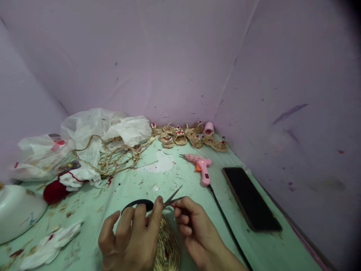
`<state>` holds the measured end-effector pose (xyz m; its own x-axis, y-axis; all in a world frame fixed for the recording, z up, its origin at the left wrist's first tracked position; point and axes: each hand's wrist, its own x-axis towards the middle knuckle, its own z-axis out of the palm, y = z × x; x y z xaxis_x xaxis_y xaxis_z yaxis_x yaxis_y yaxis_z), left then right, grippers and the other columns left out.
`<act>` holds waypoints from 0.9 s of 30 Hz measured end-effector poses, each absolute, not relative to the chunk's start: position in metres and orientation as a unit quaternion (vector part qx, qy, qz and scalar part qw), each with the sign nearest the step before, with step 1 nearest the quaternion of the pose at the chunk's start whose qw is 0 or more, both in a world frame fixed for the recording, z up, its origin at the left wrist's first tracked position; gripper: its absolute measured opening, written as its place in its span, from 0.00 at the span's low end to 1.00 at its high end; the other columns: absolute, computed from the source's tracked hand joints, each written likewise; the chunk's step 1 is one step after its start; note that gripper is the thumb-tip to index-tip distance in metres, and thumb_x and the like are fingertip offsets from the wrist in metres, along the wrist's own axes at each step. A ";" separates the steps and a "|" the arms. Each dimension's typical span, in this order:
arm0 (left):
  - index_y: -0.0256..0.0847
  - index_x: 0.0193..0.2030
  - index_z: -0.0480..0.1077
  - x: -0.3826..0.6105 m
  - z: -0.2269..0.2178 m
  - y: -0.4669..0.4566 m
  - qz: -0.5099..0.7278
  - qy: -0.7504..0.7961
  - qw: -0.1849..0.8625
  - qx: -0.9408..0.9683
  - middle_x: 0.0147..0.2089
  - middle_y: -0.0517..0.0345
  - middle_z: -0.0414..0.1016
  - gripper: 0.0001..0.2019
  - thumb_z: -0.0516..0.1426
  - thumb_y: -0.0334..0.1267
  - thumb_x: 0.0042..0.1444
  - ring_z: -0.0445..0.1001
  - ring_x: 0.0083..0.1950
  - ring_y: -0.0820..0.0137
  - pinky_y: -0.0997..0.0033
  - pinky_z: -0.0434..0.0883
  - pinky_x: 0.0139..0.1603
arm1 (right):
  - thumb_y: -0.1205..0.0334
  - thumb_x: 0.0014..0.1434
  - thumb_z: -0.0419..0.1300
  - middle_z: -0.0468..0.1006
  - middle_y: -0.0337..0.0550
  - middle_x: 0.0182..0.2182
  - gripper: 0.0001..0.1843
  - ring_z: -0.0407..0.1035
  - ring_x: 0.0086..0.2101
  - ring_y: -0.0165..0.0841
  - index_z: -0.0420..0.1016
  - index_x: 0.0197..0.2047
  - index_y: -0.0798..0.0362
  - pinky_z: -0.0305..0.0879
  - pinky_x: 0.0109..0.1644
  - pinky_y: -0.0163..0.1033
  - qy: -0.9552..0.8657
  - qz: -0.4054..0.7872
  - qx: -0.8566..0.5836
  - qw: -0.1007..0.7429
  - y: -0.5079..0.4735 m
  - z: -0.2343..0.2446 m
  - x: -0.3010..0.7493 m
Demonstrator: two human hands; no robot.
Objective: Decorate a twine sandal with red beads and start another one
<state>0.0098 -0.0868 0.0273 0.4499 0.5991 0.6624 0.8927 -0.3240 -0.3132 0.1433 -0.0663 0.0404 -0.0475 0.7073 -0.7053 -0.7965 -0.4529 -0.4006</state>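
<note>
My left hand (131, 239) grips a pair of black-handled scissors (153, 203), fingers closed over the handle loops, blades pointing up and right. Under both hands lies a coiled straw-rope disc (167, 250), partly hidden by them. My right hand (194, 229) is closed in a pinch close to the scissor blades, holding something thin that I cannot make out.
A pink glue gun (200, 166) with its black cord (228, 229) lies behind my hands; a dark phone (251, 197) at right. Several small woven sandals (191, 137) line the back. Jute rope (115, 158), white plastic bags (104, 126), red yarn (55, 191) and a white bowl (17, 210) sit at left.
</note>
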 end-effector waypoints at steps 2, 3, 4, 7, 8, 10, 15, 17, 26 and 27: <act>0.43 0.48 0.70 0.012 0.025 -0.086 -0.237 -0.475 0.346 -0.774 0.36 0.50 0.70 0.18 0.55 0.28 0.49 0.63 0.41 0.61 0.55 0.57 0.45 | 0.75 0.43 0.52 0.64 0.35 0.11 0.09 0.49 0.09 0.14 0.68 0.16 0.62 0.39 0.09 0.19 0.087 0.735 -0.433 0.515 -0.065 0.042 0.145; 0.43 0.48 0.70 0.012 0.025 -0.085 -0.246 -0.473 0.351 -0.770 0.37 0.50 0.69 0.18 0.56 0.28 0.49 0.63 0.40 0.61 0.55 0.57 0.45 | 0.76 0.44 0.51 0.64 0.35 0.11 0.10 0.49 0.09 0.14 0.67 0.16 0.62 0.39 0.09 0.19 0.104 0.741 -0.422 0.512 -0.065 0.043 0.145; 0.43 0.48 0.70 0.012 0.025 -0.084 -0.250 -0.467 0.357 -0.770 0.37 0.50 0.69 0.18 0.56 0.28 0.48 0.62 0.40 0.61 0.55 0.57 0.45 | 0.76 0.45 0.51 0.64 0.35 0.11 0.11 0.49 0.09 0.14 0.67 0.16 0.62 0.39 0.09 0.19 0.120 0.746 -0.413 0.509 -0.065 0.044 0.146; 0.44 0.47 0.70 0.011 0.025 -0.082 -0.251 -0.445 0.372 -0.775 0.37 0.49 0.66 0.19 0.58 0.29 0.46 0.61 0.40 0.62 0.56 0.58 0.44 | 0.76 0.46 0.50 0.64 0.35 0.11 0.11 0.49 0.09 0.14 0.67 0.16 0.62 0.40 0.08 0.18 0.157 0.760 -0.391 0.495 -0.065 0.048 0.146; 0.44 0.47 0.70 0.011 0.025 -0.082 -0.251 -0.442 0.373 -0.776 0.37 0.49 0.65 0.19 0.59 0.29 0.46 0.60 0.40 0.61 0.56 0.58 0.43 | 0.76 0.46 0.51 0.63 0.35 0.11 0.10 0.49 0.09 0.14 0.66 0.16 0.62 0.40 0.08 0.18 0.166 0.764 -0.384 0.491 -0.065 0.050 0.146; 0.43 0.47 0.70 0.010 0.026 -0.081 -0.262 -0.453 0.348 -0.778 0.38 0.47 0.63 0.18 0.58 0.31 0.47 0.60 0.42 0.58 0.54 0.59 0.43 | 0.76 0.45 0.51 0.64 0.35 0.11 0.09 0.49 0.09 0.14 0.66 0.16 0.62 0.39 0.08 0.18 0.177 0.775 -0.366 0.484 -0.066 0.052 0.146; 0.41 0.49 0.67 0.013 0.028 -0.083 -0.283 -0.521 0.164 -0.788 0.45 0.44 0.61 0.19 0.52 0.30 0.49 0.56 0.50 0.52 0.47 0.57 0.48 | 0.75 0.41 0.55 0.64 0.34 0.11 0.05 0.50 0.10 0.14 0.69 0.17 0.62 0.39 0.09 0.17 0.122 0.775 -0.345 0.516 -0.068 0.051 0.143; 0.40 0.50 0.66 0.014 0.031 -0.084 -0.285 -0.538 0.056 -0.791 0.46 0.45 0.61 0.21 0.51 0.28 0.47 0.56 0.51 0.53 0.47 0.58 0.49 | 0.73 0.40 0.56 0.63 0.33 0.10 0.05 0.48 0.10 0.14 0.68 0.15 0.61 0.39 0.09 0.18 0.080 0.769 -0.349 0.529 -0.070 0.049 0.142; 0.42 0.49 0.66 -0.009 0.063 -0.060 -0.254 -0.526 -0.484 -0.652 0.32 0.57 0.68 0.19 0.56 0.40 0.48 0.65 0.33 0.67 0.67 0.64 0.34 | 0.62 0.42 0.57 0.61 0.30 0.11 0.08 0.48 0.09 0.18 0.62 0.18 0.54 0.36 0.10 0.24 -0.080 0.716 -0.390 0.573 -0.065 0.041 0.148; 0.41 0.48 0.66 -0.014 0.068 -0.056 -0.256 -0.499 -0.566 -0.604 0.29 0.57 0.68 0.19 0.55 0.44 0.49 0.64 0.29 0.70 0.71 0.62 0.29 | 0.59 0.44 0.57 0.59 0.29 0.10 0.12 0.46 0.09 0.18 0.59 0.17 0.53 0.36 0.11 0.25 -0.104 0.706 -0.393 0.580 -0.063 0.040 0.149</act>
<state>-0.0138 -0.0560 0.0675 0.3706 0.8927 -0.2562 0.3130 0.1397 0.9394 0.1492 -0.0632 0.0396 -0.0178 0.9007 -0.4341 -0.7366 -0.3054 -0.6035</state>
